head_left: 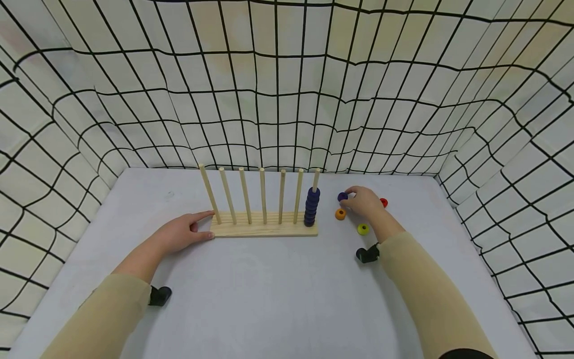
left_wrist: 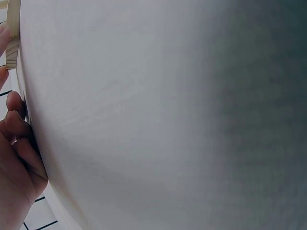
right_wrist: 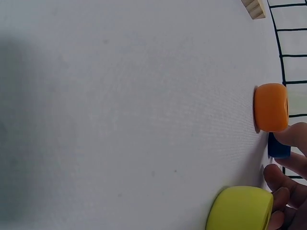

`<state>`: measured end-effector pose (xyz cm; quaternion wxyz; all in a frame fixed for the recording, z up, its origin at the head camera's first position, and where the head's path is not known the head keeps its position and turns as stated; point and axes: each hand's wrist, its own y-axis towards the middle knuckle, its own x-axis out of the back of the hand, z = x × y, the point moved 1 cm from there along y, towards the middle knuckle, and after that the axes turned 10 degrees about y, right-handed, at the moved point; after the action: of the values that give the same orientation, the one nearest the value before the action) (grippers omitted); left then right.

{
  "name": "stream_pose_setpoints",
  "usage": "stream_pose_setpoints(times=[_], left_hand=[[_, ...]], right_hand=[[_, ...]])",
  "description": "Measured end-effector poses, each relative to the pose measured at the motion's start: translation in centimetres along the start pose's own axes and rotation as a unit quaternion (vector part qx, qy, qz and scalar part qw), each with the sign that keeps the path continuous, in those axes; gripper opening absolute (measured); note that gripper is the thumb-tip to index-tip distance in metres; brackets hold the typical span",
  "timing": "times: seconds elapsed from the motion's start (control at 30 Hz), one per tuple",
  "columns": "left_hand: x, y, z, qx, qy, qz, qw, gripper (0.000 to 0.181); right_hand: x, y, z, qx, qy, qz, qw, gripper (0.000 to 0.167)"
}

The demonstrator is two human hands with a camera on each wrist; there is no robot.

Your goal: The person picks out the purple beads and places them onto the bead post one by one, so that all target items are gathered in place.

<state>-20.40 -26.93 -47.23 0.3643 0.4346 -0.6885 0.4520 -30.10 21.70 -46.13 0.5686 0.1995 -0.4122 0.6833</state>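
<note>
A wooden peg rack (head_left: 264, 230) with a row of upright pegs stands on the table. Its rightmost peg carries a stack of dark purple beads (head_left: 312, 207); the other pegs are bare. At the rack's left end, my left hand (head_left: 184, 233) grips the base between thumb and index finger. My right hand (head_left: 365, 203), to the right of the rack, pinches a loose purple bead (head_left: 343, 197), which looks blue in the right wrist view. Close by lie an orange bead (right_wrist: 271, 108), a yellow bead (right_wrist: 240, 209) and a red bead (head_left: 383, 202), partly behind the hand.
The white table (head_left: 269, 299) is bounded at the back and both sides by pale walls covered with black netting (head_left: 278, 89). Black wrist devices (head_left: 367, 254) stick out beside both beige sleeves.
</note>
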Motion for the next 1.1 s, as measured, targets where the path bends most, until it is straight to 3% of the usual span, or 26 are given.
stream_pose_setpoints(times=[0.3, 1.1], left_hand=[[0.1, -0.1, -0.1, -0.001, 0.001, 0.0, 1.0, 0.08], [0.0, 0.0, 0.0, -0.006, 0.004, 0.0, 1.0, 0.081]], right_hand=[[-0.1, -0.1, 0.1, 0.014, 0.0, 0.0, 0.9999, 0.053], [0.2, -1.6, 0.3, 0.03, -0.028, -0.046, 0.9981, 0.055]])
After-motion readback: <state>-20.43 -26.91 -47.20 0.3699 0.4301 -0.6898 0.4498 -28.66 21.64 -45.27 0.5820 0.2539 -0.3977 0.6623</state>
